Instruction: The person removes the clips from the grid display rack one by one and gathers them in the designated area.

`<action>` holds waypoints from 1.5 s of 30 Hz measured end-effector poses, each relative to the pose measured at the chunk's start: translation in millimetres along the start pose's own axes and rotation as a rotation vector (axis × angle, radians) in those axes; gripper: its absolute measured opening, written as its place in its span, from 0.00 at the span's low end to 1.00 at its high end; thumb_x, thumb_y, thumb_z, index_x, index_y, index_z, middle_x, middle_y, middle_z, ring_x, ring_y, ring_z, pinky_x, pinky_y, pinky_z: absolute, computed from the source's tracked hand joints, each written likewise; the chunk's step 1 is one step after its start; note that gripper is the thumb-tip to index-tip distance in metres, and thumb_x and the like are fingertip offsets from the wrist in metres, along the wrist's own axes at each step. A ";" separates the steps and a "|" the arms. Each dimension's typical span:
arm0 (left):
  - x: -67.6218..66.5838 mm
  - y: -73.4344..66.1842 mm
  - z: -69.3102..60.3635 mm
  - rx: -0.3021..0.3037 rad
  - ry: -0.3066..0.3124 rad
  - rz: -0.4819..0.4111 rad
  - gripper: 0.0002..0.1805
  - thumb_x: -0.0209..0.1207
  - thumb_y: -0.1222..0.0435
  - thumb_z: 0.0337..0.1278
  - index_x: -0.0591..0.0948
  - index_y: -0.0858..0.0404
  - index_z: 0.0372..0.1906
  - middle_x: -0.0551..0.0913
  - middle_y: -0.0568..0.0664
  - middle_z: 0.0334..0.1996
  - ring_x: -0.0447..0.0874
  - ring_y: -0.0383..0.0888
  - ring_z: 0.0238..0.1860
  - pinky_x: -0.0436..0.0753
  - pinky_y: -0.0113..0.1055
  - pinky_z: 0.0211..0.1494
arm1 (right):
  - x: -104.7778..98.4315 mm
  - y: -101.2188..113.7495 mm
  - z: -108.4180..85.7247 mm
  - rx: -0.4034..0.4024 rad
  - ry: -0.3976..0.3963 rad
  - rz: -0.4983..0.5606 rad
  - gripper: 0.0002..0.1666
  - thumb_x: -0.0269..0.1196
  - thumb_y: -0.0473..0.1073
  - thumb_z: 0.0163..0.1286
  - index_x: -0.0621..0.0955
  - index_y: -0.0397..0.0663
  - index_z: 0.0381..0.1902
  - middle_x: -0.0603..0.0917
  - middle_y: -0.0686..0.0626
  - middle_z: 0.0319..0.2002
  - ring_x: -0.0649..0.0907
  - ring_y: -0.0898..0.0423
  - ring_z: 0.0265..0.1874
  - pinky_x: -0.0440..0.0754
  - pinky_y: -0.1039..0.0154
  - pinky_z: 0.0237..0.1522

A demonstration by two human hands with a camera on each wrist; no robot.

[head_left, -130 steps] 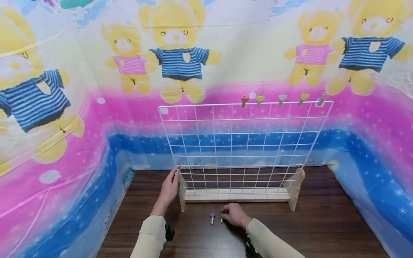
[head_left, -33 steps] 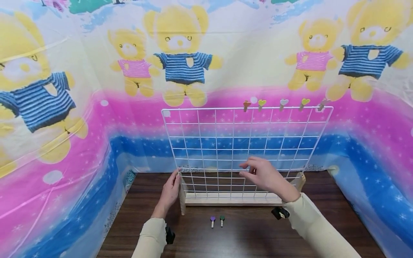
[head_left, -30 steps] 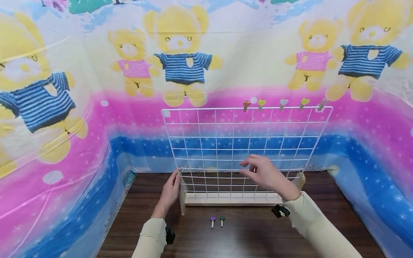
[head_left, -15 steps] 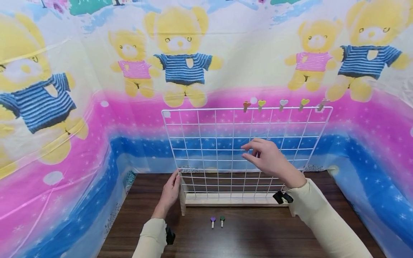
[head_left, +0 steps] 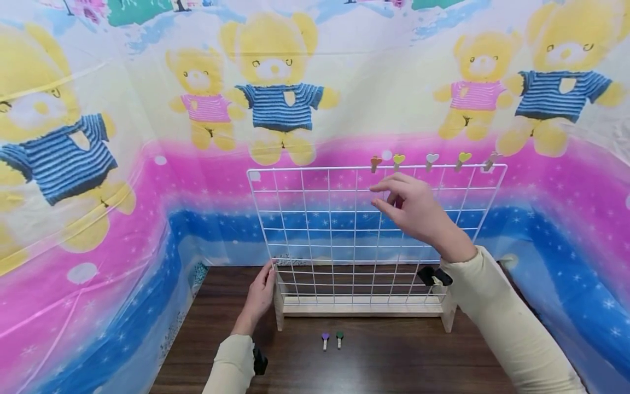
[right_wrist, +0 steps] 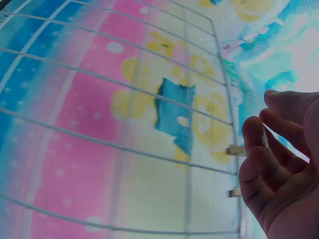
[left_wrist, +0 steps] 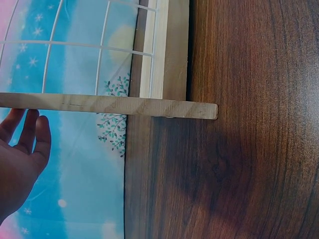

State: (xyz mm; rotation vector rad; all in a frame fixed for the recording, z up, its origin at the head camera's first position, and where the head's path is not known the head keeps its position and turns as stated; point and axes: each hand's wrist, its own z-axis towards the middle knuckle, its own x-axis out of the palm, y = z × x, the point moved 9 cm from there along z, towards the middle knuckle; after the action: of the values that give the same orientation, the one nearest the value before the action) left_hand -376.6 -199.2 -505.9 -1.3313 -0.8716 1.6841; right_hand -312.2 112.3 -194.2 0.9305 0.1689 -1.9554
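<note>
Inspected the dark wood counter (head_left: 379,364). Found standing upon it a white wire grid (head_left: 355,229) in a wooden stand (head_left: 361,310). From grid centre, noted left hand (head_left: 259,295) at 8 o'clock, with straight, unclenched fingers touching the stand; right hand (head_left: 417,210) between 1 and 2, with loosely bent, released fingers. Counted five heart clips (head_left: 431,159) atop the grid at 1; located purple clip (head_left: 325,341) and green clip (head_left: 339,340) on the counter at 7.

Cream sleeves (head_left: 512,323); 2 black wrist devices (head_left: 260,361).

Matt wooden stand (left_wrist: 109,104) (glossy tabletop (left_wrist: 259,149))
</note>
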 end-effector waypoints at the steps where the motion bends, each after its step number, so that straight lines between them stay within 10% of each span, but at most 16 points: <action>1: 0.2 0.3 0.1 0.001 -0.001 -0.001 0.23 0.42 0.54 0.74 0.65 0.54 0.69 0.65 0.60 0.66 0.63 0.58 0.65 0.64 0.58 0.61 | -4.2 2.6 3.7 -0.016 -0.025 0.003 0.16 0.70 0.35 0.58 0.84 0.41 0.45 0.81 0.47 0.40 0.76 0.62 0.21 0.77 0.68 0.26; 9: 1.6 2.6 0.1 -0.008 0.012 -0.002 0.24 0.41 0.53 0.74 0.64 0.53 0.70 0.64 0.59 0.68 0.62 0.58 0.66 0.64 0.58 0.62 | -29.3 15.7 29.4 -0.058 -0.158 -0.009 0.14 0.68 0.32 0.58 0.83 0.37 0.44 0.81 0.45 0.43 0.76 0.60 0.19 0.74 0.72 0.25; 20: 1.4 3.3 0.0 -0.017 0.014 0.001 0.24 0.42 0.53 0.74 0.64 0.53 0.70 0.63 0.60 0.68 0.61 0.59 0.66 0.63 0.59 0.62 | -20.0 0.0 42.7 0.169 -0.032 -0.094 0.20 0.60 0.39 0.68 0.78 0.41 0.57 0.78 0.46 0.46 0.78 0.59 0.20 0.76 0.64 0.23; 45: -0.1 -0.9 0.8 0.012 0.003 0.022 0.24 0.41 0.53 0.74 0.65 0.55 0.69 0.67 0.62 0.65 0.64 0.59 0.64 0.66 0.58 0.60 | -11.5 -19.6 46.2 0.308 -0.003 -0.028 0.14 0.58 0.38 0.70 0.81 0.40 0.51 0.84 0.47 0.37 0.81 0.55 0.17 0.76 0.67 0.18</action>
State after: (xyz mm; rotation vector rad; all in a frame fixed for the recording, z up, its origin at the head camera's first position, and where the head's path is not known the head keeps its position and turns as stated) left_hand -377.1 -198.9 -504.9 -1.3400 -0.8462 1.7012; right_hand -349.5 109.7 -158.8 1.1271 -0.1268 -2.0437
